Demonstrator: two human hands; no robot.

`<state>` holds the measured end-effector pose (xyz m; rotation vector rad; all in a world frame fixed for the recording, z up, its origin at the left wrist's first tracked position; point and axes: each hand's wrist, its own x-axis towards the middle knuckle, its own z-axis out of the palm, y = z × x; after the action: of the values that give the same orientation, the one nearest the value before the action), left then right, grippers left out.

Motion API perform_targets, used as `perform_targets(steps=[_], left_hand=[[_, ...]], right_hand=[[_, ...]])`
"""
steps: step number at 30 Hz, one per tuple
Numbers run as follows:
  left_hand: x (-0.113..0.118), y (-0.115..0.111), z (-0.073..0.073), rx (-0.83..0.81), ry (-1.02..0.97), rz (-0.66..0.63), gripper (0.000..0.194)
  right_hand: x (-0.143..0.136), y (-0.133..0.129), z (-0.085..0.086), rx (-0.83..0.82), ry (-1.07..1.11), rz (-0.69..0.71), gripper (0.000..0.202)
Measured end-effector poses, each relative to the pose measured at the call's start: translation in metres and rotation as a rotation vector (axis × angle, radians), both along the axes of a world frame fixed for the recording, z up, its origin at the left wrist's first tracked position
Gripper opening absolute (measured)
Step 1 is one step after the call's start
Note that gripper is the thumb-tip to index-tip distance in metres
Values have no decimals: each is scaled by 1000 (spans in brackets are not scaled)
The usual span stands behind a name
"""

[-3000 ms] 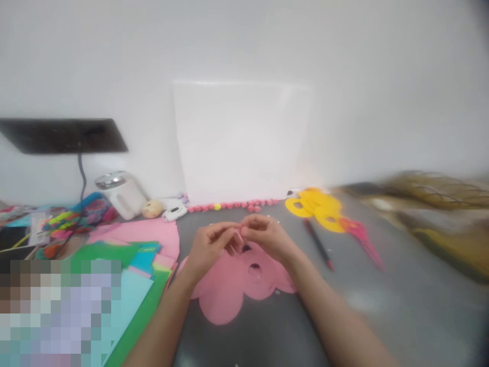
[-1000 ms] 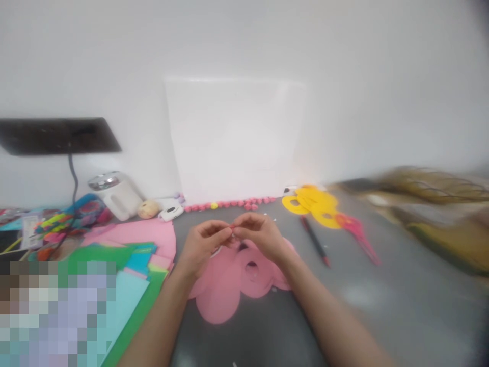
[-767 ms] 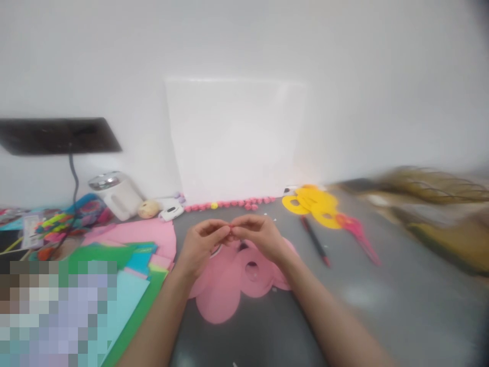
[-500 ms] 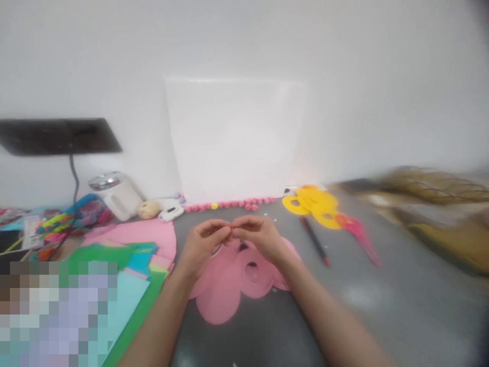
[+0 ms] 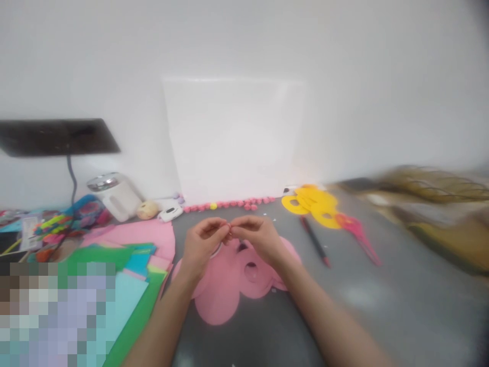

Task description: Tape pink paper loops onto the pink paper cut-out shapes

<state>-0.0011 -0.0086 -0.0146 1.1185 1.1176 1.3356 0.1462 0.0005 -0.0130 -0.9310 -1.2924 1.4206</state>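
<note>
My left hand [image 5: 206, 244] and my right hand [image 5: 256, 235] meet fingertip to fingertip, both closed in a pinch. Between them is a tiny pink piece [image 5: 229, 228], mostly hidden by the fingers; it resembles the small pink rolled pieces [image 5: 229, 204] lined up behind. Under my hands lie pink paper circles [image 5: 217, 306], overlapping on the dark grey table, some with round holes cut out. A yellow piece [image 5: 213, 206] sits among the pink ones in the row.
Right of my hands lie a dark pencil [image 5: 316, 242], pink scissors [image 5: 359, 234] and yellow paper rings [image 5: 315, 201]. Coloured paper sheets [image 5: 126, 295] are stacked at left, with a white canister [image 5: 118, 196] behind. A white board [image 5: 235, 137] leans on the wall.
Very little differs. Both hands keep their pinch on the small piece, with only a slight shift of the fingers and of the whole view.
</note>
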Motion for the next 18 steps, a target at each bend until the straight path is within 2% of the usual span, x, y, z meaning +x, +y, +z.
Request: perform_targets(steps=[8, 14, 18], left_hand=[[-1, 0, 1, 17, 27, 59, 11], [-1, -1, 0, 47, 121, 19, 18], [0, -2, 0, 80, 130, 43, 28]], right_hand=[[-1, -1, 1, 20, -22, -37, 19], [-2, 0, 2, 11, -9, -72, 17], [-2, 1, 4, 13, -3, -83, 13]])
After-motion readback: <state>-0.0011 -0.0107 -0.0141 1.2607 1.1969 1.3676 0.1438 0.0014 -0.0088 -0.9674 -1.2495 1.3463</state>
